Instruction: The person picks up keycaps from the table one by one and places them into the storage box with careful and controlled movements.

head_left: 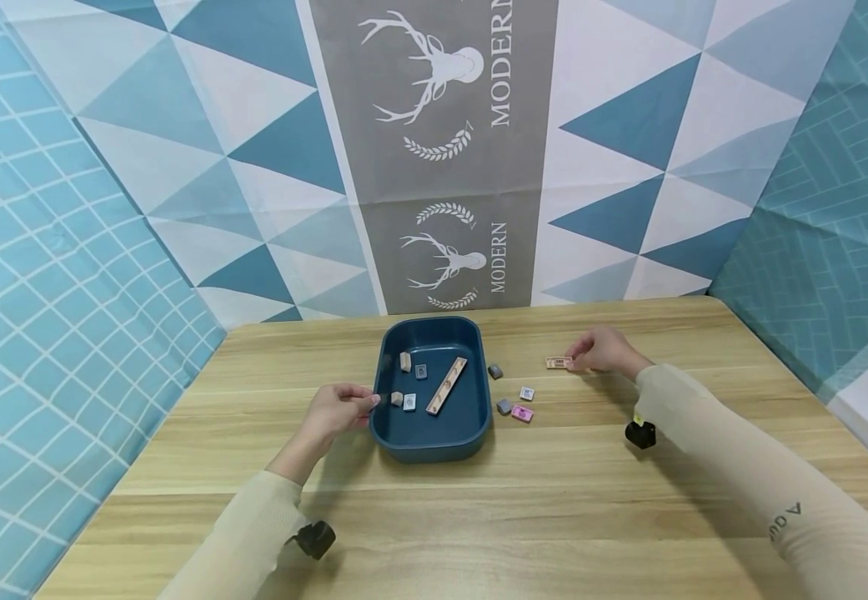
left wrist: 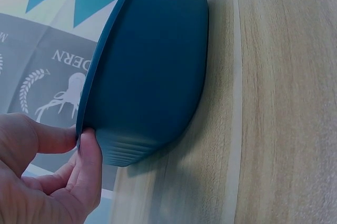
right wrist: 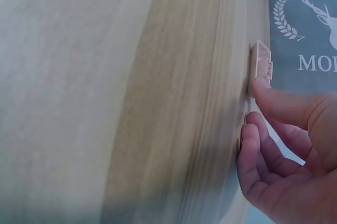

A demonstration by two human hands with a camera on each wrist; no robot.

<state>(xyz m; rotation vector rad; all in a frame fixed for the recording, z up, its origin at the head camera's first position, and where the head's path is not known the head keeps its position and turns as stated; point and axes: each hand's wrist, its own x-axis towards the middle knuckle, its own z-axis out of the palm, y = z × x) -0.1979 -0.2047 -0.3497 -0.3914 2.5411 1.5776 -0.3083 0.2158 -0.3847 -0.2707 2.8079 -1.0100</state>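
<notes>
Here, left hand (head_left: 336,412) pinches dark-blue oblong tub (head_left: 432,453); right hand (head_left: 604,349), grip unclear, touches beige rectangular block (head_left: 556,363), probably light, best end-held.

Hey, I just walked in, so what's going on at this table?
A person is working with both hands at the wooden table. The left hand pinches the rim of a blue bin, which holds a long beige strip and four small blocks. The right hand has its thumb on one end of a beige block lying outside the bin; whether it is gripped is hard to tell. Four more small pieces, including a pink one, lie between the bin and that hand.
</notes>
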